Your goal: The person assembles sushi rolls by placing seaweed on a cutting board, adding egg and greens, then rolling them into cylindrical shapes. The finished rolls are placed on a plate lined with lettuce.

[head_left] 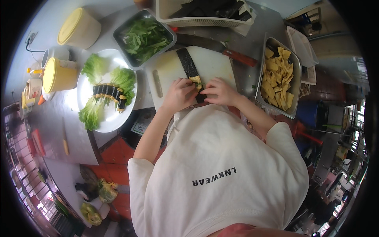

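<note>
A dark seaweed strip lies lengthwise on the white cutting board. On its near end sits a small folded yellow piece, like tofu skin, with some green in it. My left hand pinches this filled roll from the left, fingers bent over it. From the right, the curled fingers of my right hand press on the seaweed's near end and the roll. Part of the roll is hidden under my fingers. Left of the board, a white plate carries lettuce leaves and a row of finished seaweed rolls.
A large knife with a reddish handle lies across the board's far edge. Behind stand a metal pan of green leaves and a white basket of seaweed sheets. Yellow pieces fill a metal tray at right; yellow-lidded tubs stand left.
</note>
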Tool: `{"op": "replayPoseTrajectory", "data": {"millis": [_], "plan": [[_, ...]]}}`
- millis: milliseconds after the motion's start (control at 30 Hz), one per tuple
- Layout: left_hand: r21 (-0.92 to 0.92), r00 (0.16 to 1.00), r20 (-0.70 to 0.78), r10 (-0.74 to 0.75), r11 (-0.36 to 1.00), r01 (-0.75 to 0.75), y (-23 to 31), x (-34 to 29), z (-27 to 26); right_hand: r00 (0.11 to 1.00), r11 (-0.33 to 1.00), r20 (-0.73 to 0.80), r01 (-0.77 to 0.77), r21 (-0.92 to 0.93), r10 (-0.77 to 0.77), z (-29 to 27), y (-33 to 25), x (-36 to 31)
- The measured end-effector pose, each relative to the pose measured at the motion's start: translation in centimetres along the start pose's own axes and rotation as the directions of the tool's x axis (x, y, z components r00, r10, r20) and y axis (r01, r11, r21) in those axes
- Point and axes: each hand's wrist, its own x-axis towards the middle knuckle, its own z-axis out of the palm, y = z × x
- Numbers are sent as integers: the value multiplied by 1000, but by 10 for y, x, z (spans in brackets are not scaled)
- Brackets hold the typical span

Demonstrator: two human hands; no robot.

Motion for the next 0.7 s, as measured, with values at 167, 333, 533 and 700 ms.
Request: {"op": "replayPoseTrajectory", "data": {"millis": [167, 333, 533, 700], "plan": [[32, 1000, 14, -14, 999, 14, -2, -4, 0, 1000, 1000, 6, -4, -4, 4, 0, -1, -1], [40, 999, 19, -41, 998, 40, -2, -6, 1, 1000, 999, -20, 15, -47, -16, 7, 0, -1], [36, 999, 14, -42, 998, 42, 0, -5, -1, 1000, 1000, 8, -4, 0, 4, 8, 5, 0], [61, 999, 7, -40, 997, 40, 0, -7, -1, 999, 999, 47, -24, 26, 22, 3, 1, 7]]}}
